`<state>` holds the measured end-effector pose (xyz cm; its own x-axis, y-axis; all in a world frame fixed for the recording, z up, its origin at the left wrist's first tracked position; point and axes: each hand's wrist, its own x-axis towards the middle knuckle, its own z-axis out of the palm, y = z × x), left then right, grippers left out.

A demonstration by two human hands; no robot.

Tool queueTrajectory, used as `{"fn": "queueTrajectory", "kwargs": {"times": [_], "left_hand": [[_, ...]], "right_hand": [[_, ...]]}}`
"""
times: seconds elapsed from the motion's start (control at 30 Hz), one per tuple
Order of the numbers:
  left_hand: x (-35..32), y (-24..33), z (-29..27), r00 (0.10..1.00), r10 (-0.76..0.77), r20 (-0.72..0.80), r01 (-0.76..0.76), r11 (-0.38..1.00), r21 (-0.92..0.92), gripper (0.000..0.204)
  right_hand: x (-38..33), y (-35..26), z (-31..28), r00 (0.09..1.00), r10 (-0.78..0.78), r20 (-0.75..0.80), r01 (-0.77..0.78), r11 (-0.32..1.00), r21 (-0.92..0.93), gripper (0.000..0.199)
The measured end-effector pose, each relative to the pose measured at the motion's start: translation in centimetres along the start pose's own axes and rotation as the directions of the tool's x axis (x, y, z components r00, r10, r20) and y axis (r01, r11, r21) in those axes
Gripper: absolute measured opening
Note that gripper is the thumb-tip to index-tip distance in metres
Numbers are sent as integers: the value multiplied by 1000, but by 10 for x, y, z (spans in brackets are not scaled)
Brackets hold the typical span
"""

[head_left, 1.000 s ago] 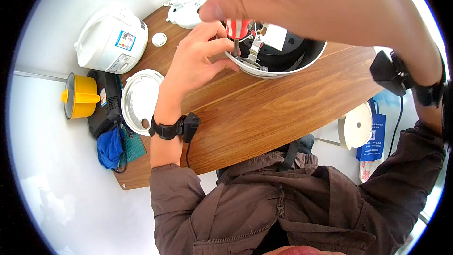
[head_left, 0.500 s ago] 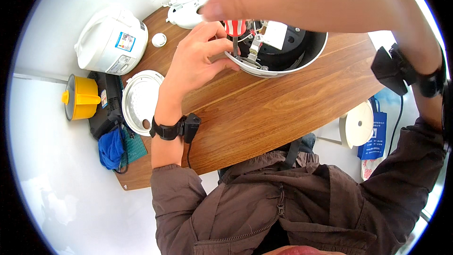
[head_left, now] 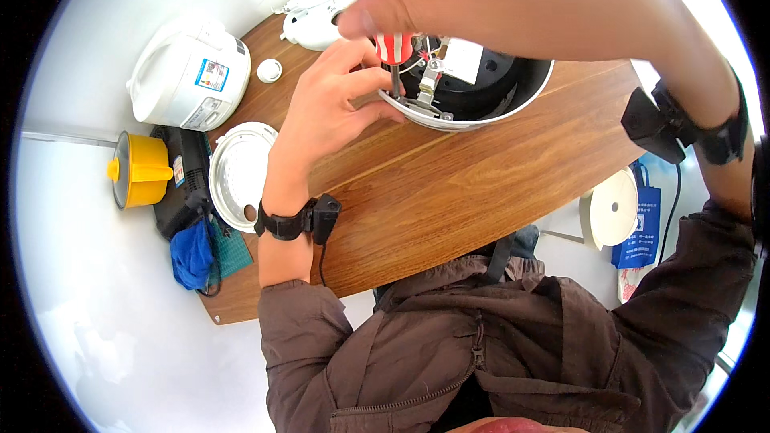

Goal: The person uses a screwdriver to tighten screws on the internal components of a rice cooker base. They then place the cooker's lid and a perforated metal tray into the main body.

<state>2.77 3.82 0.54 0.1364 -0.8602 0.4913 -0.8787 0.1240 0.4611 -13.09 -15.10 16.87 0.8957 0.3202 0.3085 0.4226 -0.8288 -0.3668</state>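
Observation:
An opened round appliance body [head_left: 531, 88] stands on the table, with a white rim, a dark inside, wires and metal brackets. A screwdriver [head_left: 393, 50] stands nearly upright in it. Its tip meets the inside edge of the rim, where I cannot make out a screw. My right hand [head_left: 489, 8] is closed round the thick handle, patterned with white stars on black and red-and-white stripes; some fingers are out of the picture. My left hand [head_left: 325, 108] grips the rim beside the screwdriver shaft, thumb and fingers on either side of the tip.
To the left are a white rice cooker [head_left: 192, 76], a small white round cap [head_left: 269, 70], a perforated white plate [head_left: 233, 172], a yellow lidded pot [head_left: 144, 170] and a blue cloth [head_left: 192, 255]. White parts [head_left: 313, 24] lie at the back. A blue bag [head_left: 639, 228] is below the table's right edge.
The screwdriver and my right hand have shifted slightly to the left, and more of the handle's star pattern shows. My left hand keeps its place at the rim.

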Motion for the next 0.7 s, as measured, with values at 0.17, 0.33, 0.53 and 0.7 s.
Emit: {"fn": "queueTrajectory", "kwargs": {"times": [0.17,0.33,0.53,0.7], "left_hand": [[2,4,0,1000,-24,19,24,1000,6,36],[-9,2,-4,997,-72,15,71,997,27,36],[10,4,5,1000,5,17,-4,1000,-15,37],[1,3,3,1000,-22,-14,22,1000,-15,36]], "right_hand": [[0,-2,3,1000,2,-12,-1,1000,9,49],[9,-13,-4,998,68,1,-68,993,92,49],[13,-3,-23,979,186,83,-198,965,170,42],[13,34,19,966,-145,-214,191,957,216,38]]}}
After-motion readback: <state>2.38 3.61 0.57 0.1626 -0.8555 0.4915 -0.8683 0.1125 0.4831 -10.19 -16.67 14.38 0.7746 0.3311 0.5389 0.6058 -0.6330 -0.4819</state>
